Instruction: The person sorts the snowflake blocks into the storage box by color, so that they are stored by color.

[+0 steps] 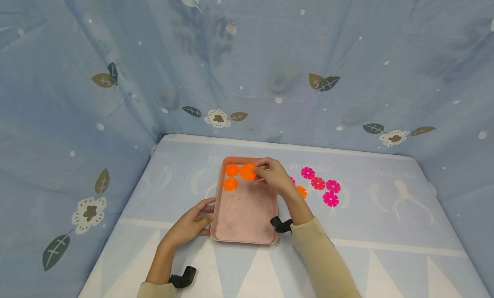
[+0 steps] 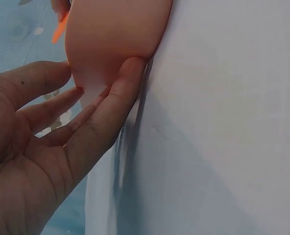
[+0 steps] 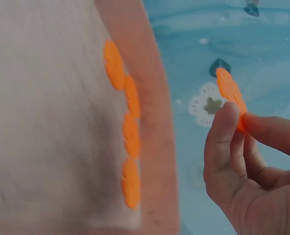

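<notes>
Orange flower disc [image 3: 230, 93] pinched in right hand [image 1: 273, 174] grip over pink tray [image 1: 247, 229]; left hand [image 1: 191, 225] grip open, fingers straight on tray edge.

Right hand [image 1: 272, 173] covers part of the orange disc [image 1: 248, 172] it pinches, plus one pink flower piece [image 1: 292, 180] and half an orange one [image 1: 301, 191] behind the wrist. Pink tray [image 2: 116, 34] cut off by the top edge in the left wrist view; its contents hidden (only the underside shows). Right wrist view: tray discs [image 3: 130, 132] blurred, count unclear; the hand is cropped at the right edge. Left hand [image 1: 191, 223]: fingertips hidden by the tray rim.
</notes>
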Motion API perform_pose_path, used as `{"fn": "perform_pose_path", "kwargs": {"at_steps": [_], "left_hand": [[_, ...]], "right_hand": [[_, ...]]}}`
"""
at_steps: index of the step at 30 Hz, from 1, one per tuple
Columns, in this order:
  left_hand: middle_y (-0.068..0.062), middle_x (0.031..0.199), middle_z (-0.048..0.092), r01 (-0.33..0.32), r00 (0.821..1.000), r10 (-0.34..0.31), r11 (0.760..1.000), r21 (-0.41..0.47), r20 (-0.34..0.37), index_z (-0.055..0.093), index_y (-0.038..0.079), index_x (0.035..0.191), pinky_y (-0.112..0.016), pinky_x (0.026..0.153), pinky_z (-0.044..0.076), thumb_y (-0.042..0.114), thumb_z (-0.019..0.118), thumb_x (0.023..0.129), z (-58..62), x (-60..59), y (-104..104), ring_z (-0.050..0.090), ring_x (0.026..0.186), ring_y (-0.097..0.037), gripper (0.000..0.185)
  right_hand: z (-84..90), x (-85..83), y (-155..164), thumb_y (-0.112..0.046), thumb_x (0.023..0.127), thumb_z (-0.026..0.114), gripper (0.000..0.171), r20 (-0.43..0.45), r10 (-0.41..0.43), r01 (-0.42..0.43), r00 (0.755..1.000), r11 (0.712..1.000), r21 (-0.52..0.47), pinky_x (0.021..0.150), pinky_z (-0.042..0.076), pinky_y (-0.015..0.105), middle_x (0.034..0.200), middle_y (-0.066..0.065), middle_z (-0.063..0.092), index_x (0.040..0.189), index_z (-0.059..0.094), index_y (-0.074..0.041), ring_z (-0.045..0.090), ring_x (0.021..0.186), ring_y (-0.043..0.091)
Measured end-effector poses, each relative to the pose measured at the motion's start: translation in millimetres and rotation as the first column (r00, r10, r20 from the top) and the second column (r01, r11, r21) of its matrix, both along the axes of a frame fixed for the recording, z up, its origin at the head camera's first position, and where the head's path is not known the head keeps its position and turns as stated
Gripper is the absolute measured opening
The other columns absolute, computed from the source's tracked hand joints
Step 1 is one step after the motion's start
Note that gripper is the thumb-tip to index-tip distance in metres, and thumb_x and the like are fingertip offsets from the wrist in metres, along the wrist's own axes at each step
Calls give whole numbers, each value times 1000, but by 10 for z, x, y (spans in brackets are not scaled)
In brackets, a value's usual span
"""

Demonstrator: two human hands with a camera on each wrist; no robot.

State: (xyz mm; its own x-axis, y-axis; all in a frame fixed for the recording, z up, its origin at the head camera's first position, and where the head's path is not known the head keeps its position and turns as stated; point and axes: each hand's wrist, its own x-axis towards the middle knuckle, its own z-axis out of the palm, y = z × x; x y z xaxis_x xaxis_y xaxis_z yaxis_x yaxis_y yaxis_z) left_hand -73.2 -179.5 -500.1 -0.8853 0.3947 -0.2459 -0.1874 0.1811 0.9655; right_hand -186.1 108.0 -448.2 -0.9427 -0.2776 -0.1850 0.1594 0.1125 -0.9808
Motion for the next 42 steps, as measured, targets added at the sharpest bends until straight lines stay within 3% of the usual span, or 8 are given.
{"fn": "perform_pose_path", "kwargs": {"at_steps": [7, 14, 23, 31, 37, 39, 42], "left_hand": [[-27, 144, 43, 6, 1000, -6, 1000, 8, -8, 33, 8, 155, -42, 80, 59, 5, 51, 104, -20, -11, -11, 61, 116, -37, 54], [-27, 144, 43, 11, 1000, -11, 1000, 2, -13, 33, 9, 155, -42, 79, 59, 7, 52, 104, -3, -5, -7, 60, 116, -38, 54], [-26, 145, 42, 1, 1000, -1, 1000, 5, 8, 34, 10, 154, -42, 79, 59, 6, 53, 103, 1, -5, 2, 60, 116, -38, 55], [-26, 145, 42, 4, 1000, -4, 1000, 5, 4, 34, 9, 155, -43, 80, 59, 6, 53, 103, 6, -5, 2, 60, 116, -38, 55], [-26, 145, 43, 5, 1000, -5, 1000, -2, -1, 34, 9, 155, -43, 80, 59, 5, 52, 104, 14, 0, 1, 59, 117, -38, 54], [-27, 144, 43, 9, 1000, -9, 1000, -2, -2, 33, 9, 155, -43, 81, 59, 5, 52, 104, 15, 2, 2, 60, 117, -38, 54], [-27, 145, 42, 13, 1000, -13, 1000, -1, -3, 33, 8, 155, -43, 81, 59, 5, 51, 104, 13, 4, -1, 60, 117, -38, 54]], "right_hand": [[-227, -94, -192, 1, 98, 59, 20, 73, -67, 71, 995, 996, -56, 80, 57, 53, 97, 19, 62, 116, 58, 10, 67, 82, 40], [-455, -103, -266, -1, 96, 64, 18, 125, -132, 131, 983, 991, 14, 63, 61, 43, 87, 17, 62, 110, 60, 8, 68, 59, 27], [-511, -57, -287, -2, 96, 65, 19, 156, -162, 153, 974, 986, 68, 60, 60, 39, 83, 18, 61, 112, 60, 7, 68, 59, 25], [-502, -50, -289, -4, 97, 64, 16, 54, -153, 140, 987, 970, 200, 58, 60, 36, 78, 19, 64, 109, 62, 6, 66, 58, 26], [-421, -1, -252, -10, 98, 64, 21, -68, -94, 113, 993, 925, 364, 57, 58, 33, 72, 19, 65, 113, 63, 4, 66, 59, 29], [-376, 27, -223, -12, 98, 64, 22, -91, -85, 114, 992, 915, 387, 57, 58, 34, 72, 19, 65, 114, 64, 3, 66, 60, 31], [-303, 72, -163, -13, 98, 64, 23, -106, -92, 125, 990, 924, 362, 60, 59, 37, 82, 18, 68, 115, 64, 2, 69, 66, 32]]}}
